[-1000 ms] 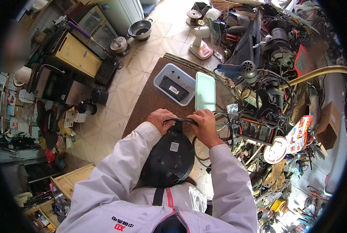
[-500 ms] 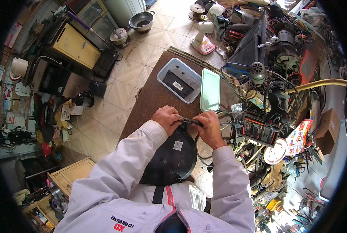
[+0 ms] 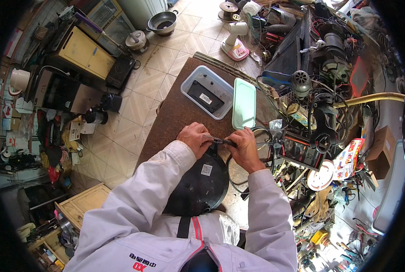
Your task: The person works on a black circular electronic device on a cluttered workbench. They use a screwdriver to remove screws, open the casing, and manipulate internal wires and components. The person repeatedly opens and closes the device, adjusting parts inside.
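Note:
A round black appliance base (image 3: 198, 190) with a white square code label (image 3: 206, 170) lies at the table's near end, close against my lap. Just above its far edge, a short dark piece (image 3: 218, 141), perhaps a cord end or fitting, spans the gap between my hands. My left hand (image 3: 194, 139) pinches its left end, fingers pressed together. On the other end my right hand (image 3: 243, 148) is closed, thumb and fingers gripping it. Fingers hide most of the piece, so its exact kind does not show.
On the brown table (image 3: 166, 113) stands a clear plastic box (image 3: 191, 77) holding a black rectangular part and small screws. Its pale green lid (image 3: 244, 104) lies to the right. A black cable (image 3: 231, 174) loops beside my right wrist. Piled tools and a meter (image 3: 302, 152) crowd the right side.
The table, box and lid have shifted slightly left in the view. Both hands keep nearly the same pose on the dark piece.

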Tool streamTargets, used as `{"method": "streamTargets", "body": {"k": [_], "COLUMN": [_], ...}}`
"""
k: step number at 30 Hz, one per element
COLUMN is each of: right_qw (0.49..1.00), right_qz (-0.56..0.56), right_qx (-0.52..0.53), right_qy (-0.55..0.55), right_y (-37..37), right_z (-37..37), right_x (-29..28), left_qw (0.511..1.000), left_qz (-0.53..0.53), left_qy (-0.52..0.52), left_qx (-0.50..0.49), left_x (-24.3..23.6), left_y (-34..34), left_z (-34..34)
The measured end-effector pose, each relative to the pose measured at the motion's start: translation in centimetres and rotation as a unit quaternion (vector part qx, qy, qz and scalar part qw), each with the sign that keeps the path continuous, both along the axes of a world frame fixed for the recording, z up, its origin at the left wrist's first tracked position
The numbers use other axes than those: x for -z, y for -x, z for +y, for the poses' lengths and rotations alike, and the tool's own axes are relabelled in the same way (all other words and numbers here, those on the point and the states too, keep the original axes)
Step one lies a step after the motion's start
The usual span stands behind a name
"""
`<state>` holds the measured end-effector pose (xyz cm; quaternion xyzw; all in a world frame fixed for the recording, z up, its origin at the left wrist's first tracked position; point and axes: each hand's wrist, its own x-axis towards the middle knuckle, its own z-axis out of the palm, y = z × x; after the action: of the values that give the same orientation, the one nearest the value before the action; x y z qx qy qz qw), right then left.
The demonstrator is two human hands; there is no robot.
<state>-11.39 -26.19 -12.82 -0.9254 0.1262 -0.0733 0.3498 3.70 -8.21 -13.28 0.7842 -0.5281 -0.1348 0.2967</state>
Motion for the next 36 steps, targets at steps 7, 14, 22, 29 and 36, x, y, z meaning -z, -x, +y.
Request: {"method": "streamTargets", "body": {"k": [7, 14, 22, 29, 36], "right_qw": [1.0, 0.999, 0.996, 0.983, 0.983], "right_qz": [-0.015, 0.017, 0.013, -0.014, -0.004], "right_qx": [0.006, -0.011, 0.008, 0.035, 0.01], "right_qy": [0.026, 0.031, -0.085, -0.181, -0.181], "right_y": [0.0, -0.1, 0.6, 1.0, 0.8], "right_z": [0.1, -0.1, -0.7, -0.4, -0.6], "right_x": [-0.2, -0.4, 2.5, 3.6, 3.5], "left_qw": [0.999, 0.998, 0.993, 0.998, 0.996], "left_qz": [-0.015, -0.047, 0.097, 0.048, 0.076], "left_qy": [0.037, 0.031, -0.062, -0.029, -0.031], "left_qx": [0.008, 0.011, -0.041, -0.007, 0.031], "left_x": [0.0, -0.1, -0.6, -0.9, -0.7], "left_y": [0.1, 0.4, -0.4, -0.4, -1.1], "left_z": [0.0, -0.3, -0.8, -1.1, -1.2]}}
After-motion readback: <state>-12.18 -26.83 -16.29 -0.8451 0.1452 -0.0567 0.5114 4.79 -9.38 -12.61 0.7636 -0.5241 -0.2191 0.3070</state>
